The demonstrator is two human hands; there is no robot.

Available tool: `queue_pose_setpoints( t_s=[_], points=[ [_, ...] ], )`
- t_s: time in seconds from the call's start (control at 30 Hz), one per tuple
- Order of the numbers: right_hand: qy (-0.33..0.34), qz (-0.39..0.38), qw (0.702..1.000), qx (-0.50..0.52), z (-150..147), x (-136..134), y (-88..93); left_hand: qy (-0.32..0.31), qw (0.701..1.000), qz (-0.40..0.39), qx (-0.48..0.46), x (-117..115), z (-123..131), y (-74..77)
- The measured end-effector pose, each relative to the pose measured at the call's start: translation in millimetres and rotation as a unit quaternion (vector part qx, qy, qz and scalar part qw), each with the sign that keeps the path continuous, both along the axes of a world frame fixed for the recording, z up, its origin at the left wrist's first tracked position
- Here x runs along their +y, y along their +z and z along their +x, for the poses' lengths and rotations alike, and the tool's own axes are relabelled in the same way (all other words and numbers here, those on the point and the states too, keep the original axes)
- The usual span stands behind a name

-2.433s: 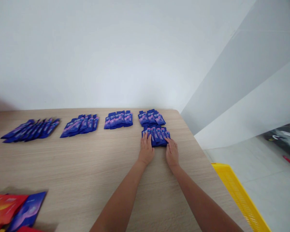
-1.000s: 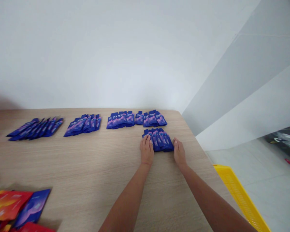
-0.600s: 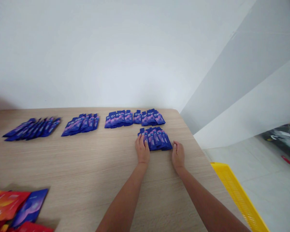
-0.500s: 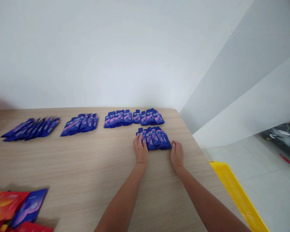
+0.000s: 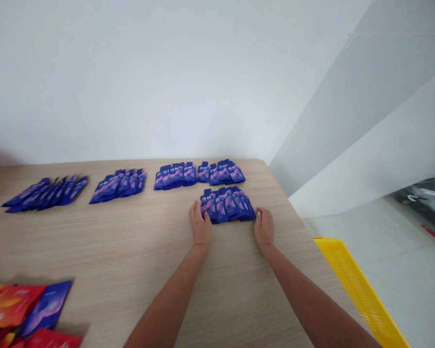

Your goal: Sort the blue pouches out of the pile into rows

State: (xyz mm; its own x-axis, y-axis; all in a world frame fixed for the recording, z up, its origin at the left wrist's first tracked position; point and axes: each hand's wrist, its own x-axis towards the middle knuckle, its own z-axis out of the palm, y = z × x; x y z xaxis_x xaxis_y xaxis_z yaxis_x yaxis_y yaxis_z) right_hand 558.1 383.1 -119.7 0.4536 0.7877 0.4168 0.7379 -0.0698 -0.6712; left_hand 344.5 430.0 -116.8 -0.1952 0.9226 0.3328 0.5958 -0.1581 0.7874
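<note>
"What just shifted under your hands?"

"My left hand (image 5: 200, 226) slid leftward, off the front of the near fan of blue-purple sachets (image 5: 231, 205). It's relaxed and uncurled, thumb at the leftmost sachet (image 5: 208, 205), fingers curved beside its edge."

"And the other?"

"My right hand (image 5: 264, 226) is loosely cupped by the fan's right end, gripping nothing I can see; whether it touches, I can't tell."

"What does that give you?"

"A wider, more even overlap, I'd judge, with more print uncovered. The fan lies on the tabletop (image 5: 130, 251), just in front of the rightmost back cluster (image 5: 223, 173)."
</note>
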Motion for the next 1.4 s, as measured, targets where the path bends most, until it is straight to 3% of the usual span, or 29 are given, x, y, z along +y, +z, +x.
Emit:
queue_pose_setpoints(
  t_s=[0.17, 0.3, 0.53, 0.77, 0.97, 1.2, 1.4],
  points=[
    [0.001, 0.000, 1.000, 0.000, -1, -1, 1.2, -0.081, 0.985, -0.026, 0.151, 0, -21, -0.7],
    [0.004, 0.001, 1.000, -0.004, -2, 0, 2.1, -0.148, 0.967, -0.035, 0.206, -6, -12, 3.1],
    [0.011, 0.000, 1.000, -0.021, -3, 0, 3.2, -0.183, 0.968, -0.021, 0.173, -13, 22, -1.8],
    [0.017, 0.000, 1.000, -0.023, -4, -1, 3.0, -0.239, 0.964, -0.013, 0.114, -12, 20, -0.4],
    [0.020, -0.005, 0.999, -0.027, -4, -1, 3.8, -0.242, 0.951, -0.024, 0.188, -16, 32, 13.9],
    [0.019, -0.006, 0.999, -0.030, -5, -1, 5.0, -0.184, 0.948, -0.066, 0.252, -23, 61, 38.3],
    [0.021, -0.006, 0.999, -0.029, -5, -1, 7.0, -0.183, 0.956, -0.066, 0.219, -23, 72, 46.8]
  ],
)
